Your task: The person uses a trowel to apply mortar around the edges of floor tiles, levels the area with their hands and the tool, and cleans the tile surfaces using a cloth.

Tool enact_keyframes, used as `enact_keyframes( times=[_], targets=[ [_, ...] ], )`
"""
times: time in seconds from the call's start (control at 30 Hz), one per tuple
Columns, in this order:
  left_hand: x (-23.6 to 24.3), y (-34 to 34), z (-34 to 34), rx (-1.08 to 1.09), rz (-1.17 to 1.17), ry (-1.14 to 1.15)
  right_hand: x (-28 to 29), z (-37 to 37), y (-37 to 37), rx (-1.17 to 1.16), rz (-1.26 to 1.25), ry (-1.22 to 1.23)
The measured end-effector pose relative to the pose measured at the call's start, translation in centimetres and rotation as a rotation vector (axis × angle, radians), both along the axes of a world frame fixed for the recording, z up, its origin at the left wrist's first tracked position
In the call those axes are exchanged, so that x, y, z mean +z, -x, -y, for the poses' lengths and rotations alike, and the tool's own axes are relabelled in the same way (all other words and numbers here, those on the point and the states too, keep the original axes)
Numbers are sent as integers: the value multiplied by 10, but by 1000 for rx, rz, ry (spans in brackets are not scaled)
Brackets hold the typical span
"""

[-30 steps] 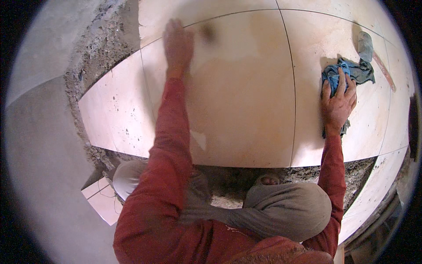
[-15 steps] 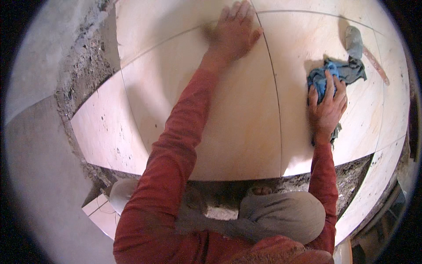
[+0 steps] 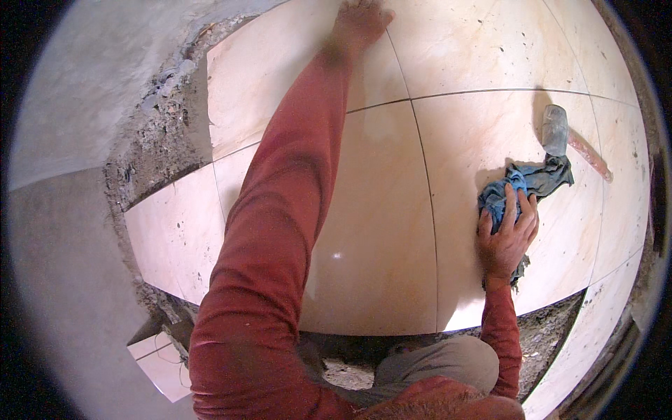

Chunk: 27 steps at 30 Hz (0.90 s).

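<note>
My left hand (image 3: 358,26) reaches far forward onto the cream floor tiles (image 3: 364,203), fingers spread and lying on their surface near a joint at the top of the view. My right hand (image 3: 505,245) rests lower on the right, its fingers curled over a crumpled blue cloth (image 3: 498,210), which lies with a dark grey-green rag (image 3: 549,178) on a tile. Just beyond the cloths lies a rubber mallet with a grey head (image 3: 554,129) and a worn reddish handle (image 3: 589,157).
A strip of rough rubble (image 3: 157,133) runs between the tiles and the grey concrete (image 3: 66,231) on the left. Small pinkish tile pieces (image 3: 157,364) with wire lie at lower left. An uncovered rough gap (image 3: 542,336) borders the tiles near my bent knee (image 3: 448,364).
My left arm has swept across and stretched farther forward over the tiles. The view has shifted, so the tiles, cloth and mallet appear lower. My right hand stays on the cloth.
</note>
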State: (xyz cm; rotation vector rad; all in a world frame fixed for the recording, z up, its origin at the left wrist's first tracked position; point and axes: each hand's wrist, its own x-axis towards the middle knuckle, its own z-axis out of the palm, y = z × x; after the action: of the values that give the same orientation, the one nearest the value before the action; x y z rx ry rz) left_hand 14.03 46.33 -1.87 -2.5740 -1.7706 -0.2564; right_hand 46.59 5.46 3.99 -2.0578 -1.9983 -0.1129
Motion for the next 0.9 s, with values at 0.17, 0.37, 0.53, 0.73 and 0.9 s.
enact_keyframes(
  times=[0.17,0.37,0.53,0.73,0.9],
  targets=[
    [-17,-11,-2,40,76,-232,-2,-1,0,11,10,-8],
    [-4,-31,105,35,206,-284,2,-1,2,-10,20,48],
    [-4,-35,153,116,177,-347,-5,-2,3,12,9,27],
    [-6,-35,151,166,219,-428,6,-1,0,74,34,85],
    [-2,-37,157,163,228,-475,61,-53,-58,-13,-695,273]
  ],
)
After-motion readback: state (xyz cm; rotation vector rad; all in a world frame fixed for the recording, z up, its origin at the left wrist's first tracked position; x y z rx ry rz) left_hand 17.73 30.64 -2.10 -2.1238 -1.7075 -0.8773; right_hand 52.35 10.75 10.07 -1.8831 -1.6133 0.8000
